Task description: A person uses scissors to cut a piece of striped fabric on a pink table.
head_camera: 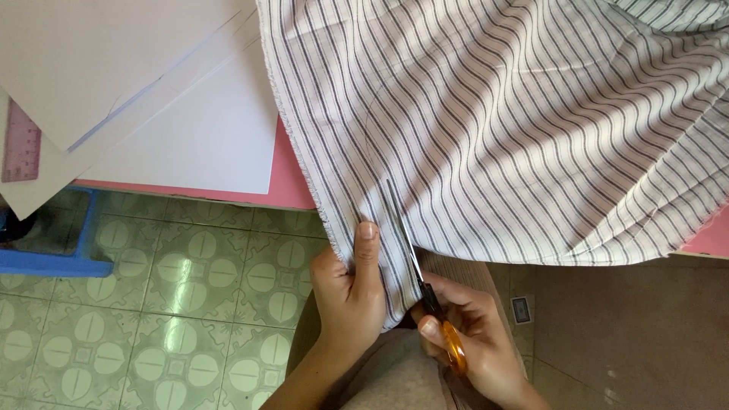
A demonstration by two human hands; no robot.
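Both hands work at the hanging edge of a striped cloth (493, 129): the left hand (351, 292) pinches the cloth edge, thumb flat on top and fingers hidden beneath, while the right hand (471, 342) is closed around the orange handles of scissors (421, 266). Much of that grip is covered by the fingers, so only part of one handle shows. One long blade lies up along the stripes; the other is under the cloth and cannot be seen, nor how far the blades are parted. The cloth spreads over a pink table (292, 186) and runs out of frame at the top and right, its frayed edge falling past the table's rim. White paper sheets (175, 114) lie on the table to the left, cut off by the frame, with a pink ruler (20, 148) half tucked under them. Below is a floor (152, 304) of green patterned tiles, a blue stool (53, 258) partly in view at the left, and the person's grey-clad lap (395, 376) at the bottom.
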